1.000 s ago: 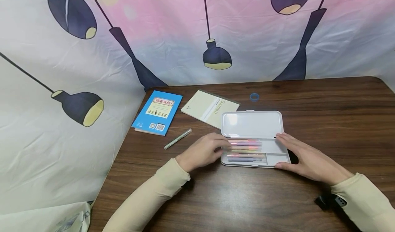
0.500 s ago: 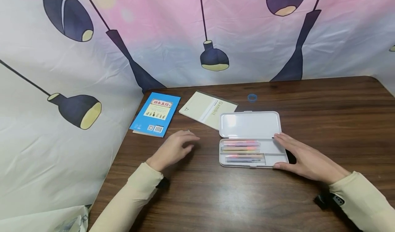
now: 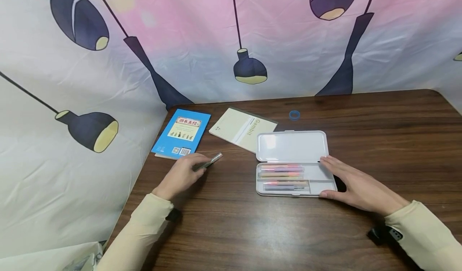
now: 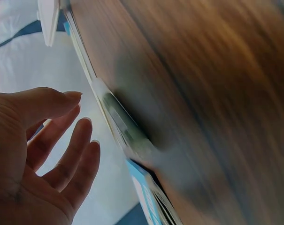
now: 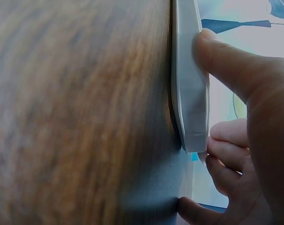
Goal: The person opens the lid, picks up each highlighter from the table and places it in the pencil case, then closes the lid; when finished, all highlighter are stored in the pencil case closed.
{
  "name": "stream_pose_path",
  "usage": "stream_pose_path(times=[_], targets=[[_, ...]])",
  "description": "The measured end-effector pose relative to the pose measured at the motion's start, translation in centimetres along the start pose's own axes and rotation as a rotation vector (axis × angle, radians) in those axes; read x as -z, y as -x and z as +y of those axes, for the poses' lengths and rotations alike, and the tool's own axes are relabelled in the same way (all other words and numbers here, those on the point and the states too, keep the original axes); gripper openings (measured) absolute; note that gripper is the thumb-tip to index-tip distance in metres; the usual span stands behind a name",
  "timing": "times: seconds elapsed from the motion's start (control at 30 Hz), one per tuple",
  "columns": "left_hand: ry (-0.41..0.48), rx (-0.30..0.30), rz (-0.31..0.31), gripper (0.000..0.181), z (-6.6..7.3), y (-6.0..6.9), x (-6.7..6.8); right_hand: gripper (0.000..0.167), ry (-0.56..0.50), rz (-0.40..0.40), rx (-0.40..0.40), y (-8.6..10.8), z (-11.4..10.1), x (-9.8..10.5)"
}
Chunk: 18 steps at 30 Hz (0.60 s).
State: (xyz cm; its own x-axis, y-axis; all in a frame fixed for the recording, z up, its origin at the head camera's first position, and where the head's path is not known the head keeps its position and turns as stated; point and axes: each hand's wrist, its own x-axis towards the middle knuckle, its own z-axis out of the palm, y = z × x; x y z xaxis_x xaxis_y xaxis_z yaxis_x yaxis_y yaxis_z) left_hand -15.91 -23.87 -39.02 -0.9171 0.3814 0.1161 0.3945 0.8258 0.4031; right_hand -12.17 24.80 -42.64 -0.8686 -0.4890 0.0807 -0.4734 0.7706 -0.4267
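Note:
My left hand (image 3: 184, 172) is over the green pen (image 3: 215, 158) at the table's left part. In the left wrist view the thumb and loosely bent fingers (image 4: 78, 154) stand apart from the pen (image 4: 125, 123), which is blurred. An open white pencil case (image 3: 323, 187) lies at the centre right with its lid (image 3: 292, 146) tipped back. Several pastel pens (image 3: 281, 174) lie in its left compartments. My right hand (image 3: 361, 183) holds the case's right end, thumb at the front edge and fingers by the hinge side; the right wrist view shows the thumb against the case wall (image 5: 191, 93).
A blue book (image 3: 167, 142) lies at the back left, close beyond my left hand. Beside it a cream notebook (image 3: 231, 126) reaches behind the case lid. A blue ring (image 3: 294, 115) lies near the back edge. Patterned cloth (image 3: 288, 42) hangs behind the table (image 3: 260, 235).
My left hand has moved left from the case's pens to the green pen, which now sits at a slightly different angle. My right hand has stayed at the case's right end.

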Motion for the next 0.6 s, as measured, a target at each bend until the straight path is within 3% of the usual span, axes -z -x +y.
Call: stream_pose_path(times=[0.23, 0.47, 0.6], targets=[[0.003, 0.087, -0.019, 0.035, -1.6, 0.6, 0.3, 0.089, -0.006, 0.011, 0.011, 0.0, 0.0, -0.1], [0.021, 0.092, -0.049, 0.038, -2.4, 1.0, 0.2, 0.088, -0.014, 0.028, 0.028, 0.0, -0.1, 0.0], [0.019, 0.096, -0.057, 0.039, -2.5, 1.0, 0.1, 0.089, 0.003, -0.005, 0.005, 0.0, 0.0, 0.0]])
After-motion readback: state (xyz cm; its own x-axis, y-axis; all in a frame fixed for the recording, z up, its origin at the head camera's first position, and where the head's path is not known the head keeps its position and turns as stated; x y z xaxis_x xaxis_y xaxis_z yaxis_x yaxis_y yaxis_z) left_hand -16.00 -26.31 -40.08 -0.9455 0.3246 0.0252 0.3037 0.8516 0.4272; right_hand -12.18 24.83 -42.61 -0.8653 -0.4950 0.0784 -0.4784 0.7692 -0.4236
